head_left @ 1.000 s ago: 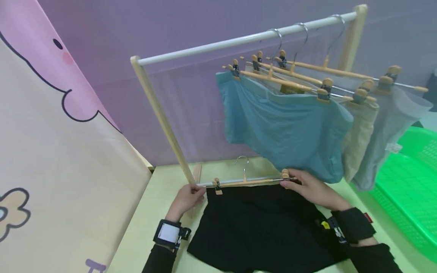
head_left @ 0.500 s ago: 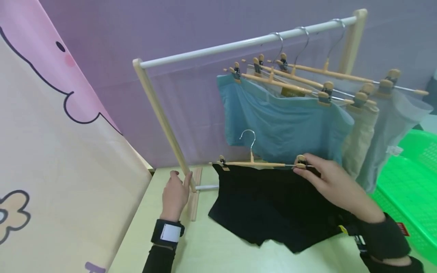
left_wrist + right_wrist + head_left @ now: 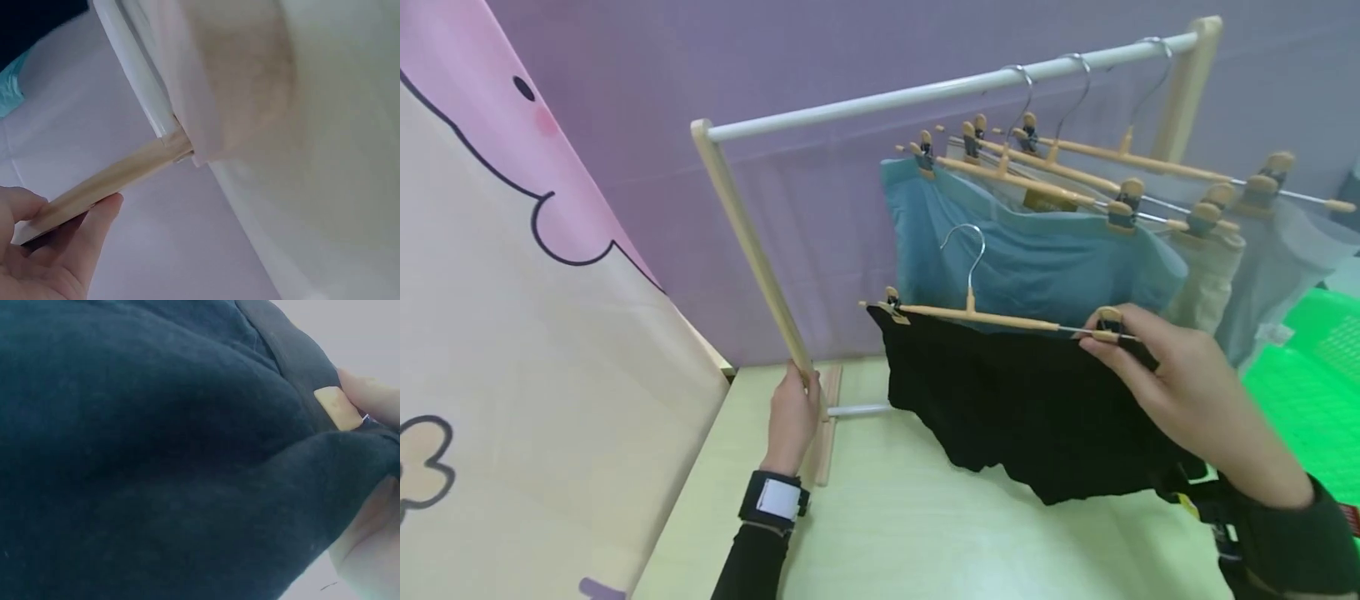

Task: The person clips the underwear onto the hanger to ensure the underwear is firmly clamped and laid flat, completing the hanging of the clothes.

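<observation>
My right hand (image 3: 1180,375) grips the right clip end of a wooden clip hanger (image 3: 1011,319), holding it raised in front of the rack. Black shorts (image 3: 1015,408) hang from the hanger's two clips, and in the right wrist view the black cloth (image 3: 162,456) fills most of the picture beside a pale clip (image 3: 339,407). The hanger's metal hook points up, overlapping the blue shorts (image 3: 1045,258). My left hand (image 3: 792,421) holds the rack's left wooden post (image 3: 752,242) near its foot; the left wrist view shows thumb and fingers around the post (image 3: 106,181).
A white rail (image 3: 865,107) runs across the top of the rack. Blue, beige (image 3: 1206,275) and grey bottoms (image 3: 1270,267) hang on its right half. A green basket (image 3: 1311,367) stands at the right. A patterned curtain (image 3: 550,350) is on the left.
My right hand has lifted the hanger and black shorts off the table, up and slightly right. My left hand has let go of the shorts' left side and taken hold of the rack post.
</observation>
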Demonstrator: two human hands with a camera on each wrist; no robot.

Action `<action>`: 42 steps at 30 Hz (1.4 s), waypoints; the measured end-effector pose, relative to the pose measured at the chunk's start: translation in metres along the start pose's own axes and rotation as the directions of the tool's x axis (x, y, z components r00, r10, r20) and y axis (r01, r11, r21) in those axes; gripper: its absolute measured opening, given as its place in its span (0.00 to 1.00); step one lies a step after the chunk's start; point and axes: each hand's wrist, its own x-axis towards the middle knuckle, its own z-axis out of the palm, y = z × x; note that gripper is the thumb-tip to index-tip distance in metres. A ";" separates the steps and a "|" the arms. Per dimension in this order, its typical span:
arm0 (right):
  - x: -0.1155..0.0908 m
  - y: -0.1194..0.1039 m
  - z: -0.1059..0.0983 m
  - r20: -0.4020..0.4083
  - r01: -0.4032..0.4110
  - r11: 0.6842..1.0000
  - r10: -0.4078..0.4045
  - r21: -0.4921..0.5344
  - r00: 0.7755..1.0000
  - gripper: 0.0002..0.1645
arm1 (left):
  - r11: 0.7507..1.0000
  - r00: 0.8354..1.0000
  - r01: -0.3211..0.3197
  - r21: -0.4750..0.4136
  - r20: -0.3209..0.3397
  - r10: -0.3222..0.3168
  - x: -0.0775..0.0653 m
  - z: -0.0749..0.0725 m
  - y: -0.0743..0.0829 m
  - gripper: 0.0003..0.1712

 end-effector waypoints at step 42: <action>0.087 -0.023 0.001 -0.162 -0.207 0.976 0.194 -0.072 0.968 0.18 | 0.998 1.000 -0.012 -0.061 0.025 0.013 0.004 0.017 0.013 0.14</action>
